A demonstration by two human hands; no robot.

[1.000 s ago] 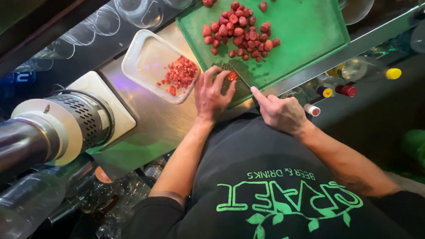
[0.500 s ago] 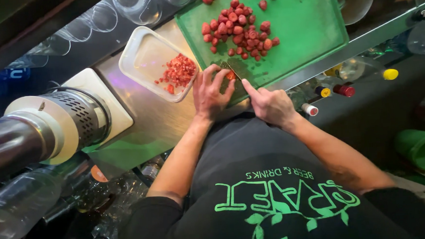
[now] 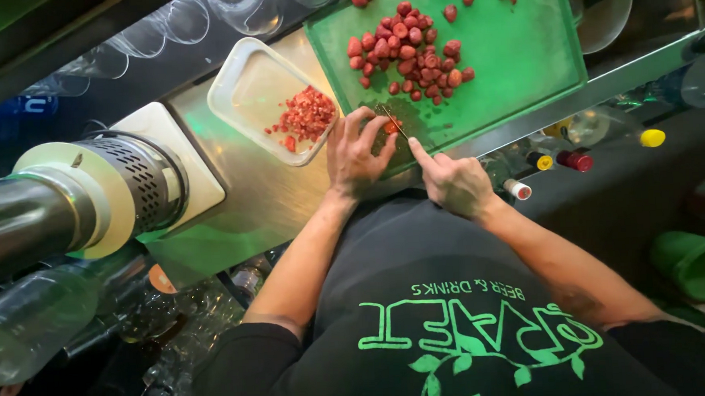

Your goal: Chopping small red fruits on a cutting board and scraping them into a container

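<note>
Left hand (image 3: 356, 151) curled at the near edge of the green cutting board (image 3: 522, 60), fingertips pinching down on a single strawberry (image 3: 391, 128). Right hand (image 3: 454, 183) closed around a knife handle, index finger stretched along the top of the small knife (image 3: 392, 121), blade tip resting against that same berry. Heap of whole strawberries (image 3: 413, 54) further back on the board, well apart from both hands, with a few stray berries near the far edge. Just to the left of the board, a white rectangular tub (image 3: 262, 90) on the steel counter (image 3: 248, 203), holding a small pile of chopped strawberry pieces (image 3: 306, 116) in its right corner. Near the right wrist, capped bottles (image 3: 576, 160) in a rack below the counter edge. At far left, a cylindrical metal machine (image 3: 95, 195) with a perforated collar.
</note>
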